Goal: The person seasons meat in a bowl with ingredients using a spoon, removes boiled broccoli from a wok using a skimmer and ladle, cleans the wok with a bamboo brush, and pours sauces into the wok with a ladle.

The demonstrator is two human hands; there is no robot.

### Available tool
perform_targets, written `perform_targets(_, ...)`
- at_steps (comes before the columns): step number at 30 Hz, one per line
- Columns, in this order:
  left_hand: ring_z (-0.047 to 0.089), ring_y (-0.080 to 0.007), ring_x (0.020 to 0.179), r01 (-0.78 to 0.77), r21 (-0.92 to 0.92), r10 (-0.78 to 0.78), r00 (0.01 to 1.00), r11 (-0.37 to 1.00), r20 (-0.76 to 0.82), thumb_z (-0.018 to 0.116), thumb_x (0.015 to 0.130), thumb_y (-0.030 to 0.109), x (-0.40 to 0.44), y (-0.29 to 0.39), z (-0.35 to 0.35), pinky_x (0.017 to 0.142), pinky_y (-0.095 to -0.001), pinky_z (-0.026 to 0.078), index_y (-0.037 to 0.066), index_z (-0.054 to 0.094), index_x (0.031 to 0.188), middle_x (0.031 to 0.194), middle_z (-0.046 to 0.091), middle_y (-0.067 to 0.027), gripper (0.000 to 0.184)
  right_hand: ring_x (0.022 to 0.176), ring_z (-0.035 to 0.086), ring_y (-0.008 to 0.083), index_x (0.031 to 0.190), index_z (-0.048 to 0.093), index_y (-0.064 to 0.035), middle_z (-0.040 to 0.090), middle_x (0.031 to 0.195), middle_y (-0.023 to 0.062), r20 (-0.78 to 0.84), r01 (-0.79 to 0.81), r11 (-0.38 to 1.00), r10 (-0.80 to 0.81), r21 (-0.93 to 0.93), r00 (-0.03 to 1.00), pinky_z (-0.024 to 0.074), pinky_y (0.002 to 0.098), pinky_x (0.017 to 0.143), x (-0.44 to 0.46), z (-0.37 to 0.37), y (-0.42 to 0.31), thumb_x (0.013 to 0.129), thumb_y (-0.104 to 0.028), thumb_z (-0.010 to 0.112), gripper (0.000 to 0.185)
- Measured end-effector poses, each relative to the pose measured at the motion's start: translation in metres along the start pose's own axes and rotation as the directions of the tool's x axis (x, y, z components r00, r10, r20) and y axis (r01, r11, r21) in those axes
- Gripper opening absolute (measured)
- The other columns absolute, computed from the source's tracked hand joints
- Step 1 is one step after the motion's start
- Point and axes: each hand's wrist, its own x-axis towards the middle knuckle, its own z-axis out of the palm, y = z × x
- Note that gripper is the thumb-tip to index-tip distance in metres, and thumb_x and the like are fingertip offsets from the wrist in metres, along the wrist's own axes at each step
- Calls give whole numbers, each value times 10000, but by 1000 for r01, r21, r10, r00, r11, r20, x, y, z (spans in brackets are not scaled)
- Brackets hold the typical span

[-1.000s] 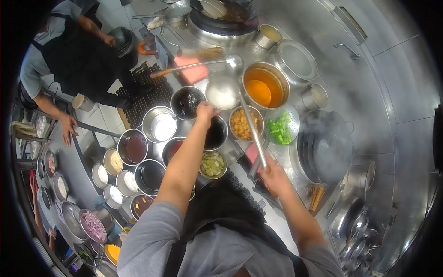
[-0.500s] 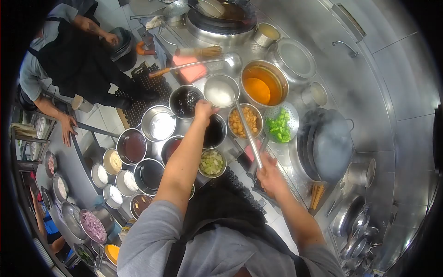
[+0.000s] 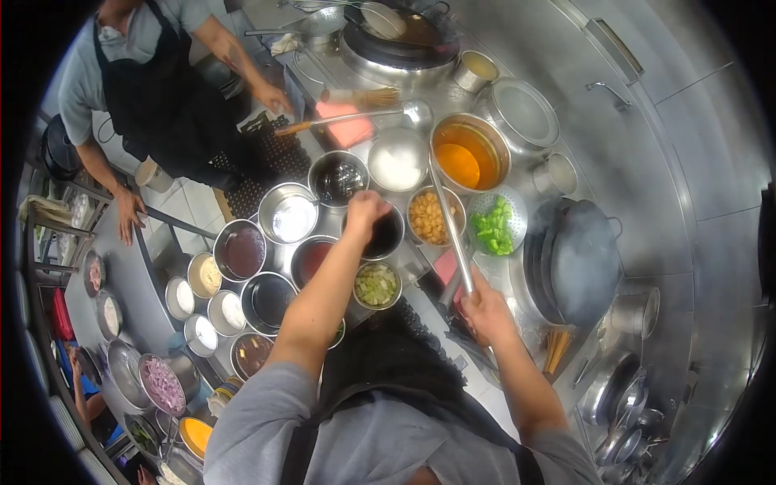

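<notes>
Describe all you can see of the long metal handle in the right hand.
The long metal handle is a slim, straight, silvery shaft that looks like polished steel. The right hand grips it near its lower end. It slants toward the upper left of the view, passing over some brown chunks, its far end between the white-filled bowl and the pot of orange liquid. Whether it touches either, and what shape its head has, cannot be made out.
</notes>
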Motion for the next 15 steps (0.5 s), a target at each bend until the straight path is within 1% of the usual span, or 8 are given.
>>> perform_targets(4, 636, -263, 857, 83, -32, -81, 995, 996, 57, 552, 847, 24, -65, -3, -1, 792, -344, 552, -23, 500, 1032, 950, 570, -132, 198, 457, 535, 140, 1445, 293, -116, 548, 603, 60, -9, 58, 997, -59, -54, 998, 453, 295, 435, 15, 10, 0, 807, -12, 524, 686)
perform_targets(6, 637, -265, 873, 125, 75, -133, 984, 989, 114, 561, 852, 31, -93, -8, -7, 800, -336, 542, -7, 507, 1043, 967, 579, -131, 203, 457, 538, 143, 1445, 305, -142, 551, 605, 59, 34, -45, 996, 43, 81, 999, 454, 298, 434, 16, 12, -6, 803, -10, 515, 688)
perform_targets(7, 638, -258, 885, 147, 115, -162, 978, 982, 133, 559, 860, 33, -105, -15, -14, 810, -330, 537, -5, 510, 1038, 979, 579, -123, 189, 457, 538, 143, 1445, 305, -142, 551, 605, 59, 39, -38, 996, 35, 84, 999, 454, 298, 434, 15, 10, -13, 803, -10, 515, 688)
perform_targets(9, 636, -245, 894, 169, 75, -179, 972, 983, 155, 539, 872, 15, -127, -27, -25, 818, -335, 540, -19, 511, 1036, 984, 569, -116, 170, 526, 610, 191, 1433, 329, -137, 634, 754, 143, 154, -206, 964, 181, 166, 971, 508, 316, 502, 12, 3, -25, 796, -105, 537, 671)
perform_targets(10, 636, -241, 894, 182, 79, -193, 969, 980, 157, 533, 874, 6, -137, -29, -30, 817, -334, 542, -25, 511, 1040, 991, 568, -116, 171, 526, 610, 191, 1433, 329, -137, 634, 754, 143, 156, -203, 965, 177, 169, 972, 508, 316, 502, 12, 4, -25, 796, -105, 537, 671)
perform_targets(12, 637, -236, 889, 183, 124, -200, 970, 975, 140, 534, 871, 1, -149, -37, -43, 811, -328, 544, -31, 511, 1047, 1005, 570, -121, 180, 440, 517, 142, 1446, 318, -225, 507, 590, 52, 157, -227, 908, 181, 353, 971, 451, 293, 410, 12, 7, -26, 790, 2, 488, 715)
perform_targets(13, 638, -230, 884, 185, 167, -207, 971, 968, 123, 535, 869, -4, -152, -39, -50, 805, -322, 547, -38, 510, 1054, 1019, 571, -125, 190, 440, 517, 142, 1446, 318, -225, 507, 590, 52, 157, -225, 907, 179, 355, 971, 451, 293, 410, 11, 6, -29, 790, 2, 488, 715)
perform_targets(15, 638, -224, 880, 170, 181, -192, 975, 969, 114, 536, 869, -7, -157, -42, -61, 794, -314, 548, -41, 510, 1060, 1017, 576, -128, 196, 438, 498, 136, 1455, 296, -196, 513, 630, 54, 210, -275, 838, 196, 472, 958, 434, 275, 385, 10, 3, -36, 788, 5, 494, 724)
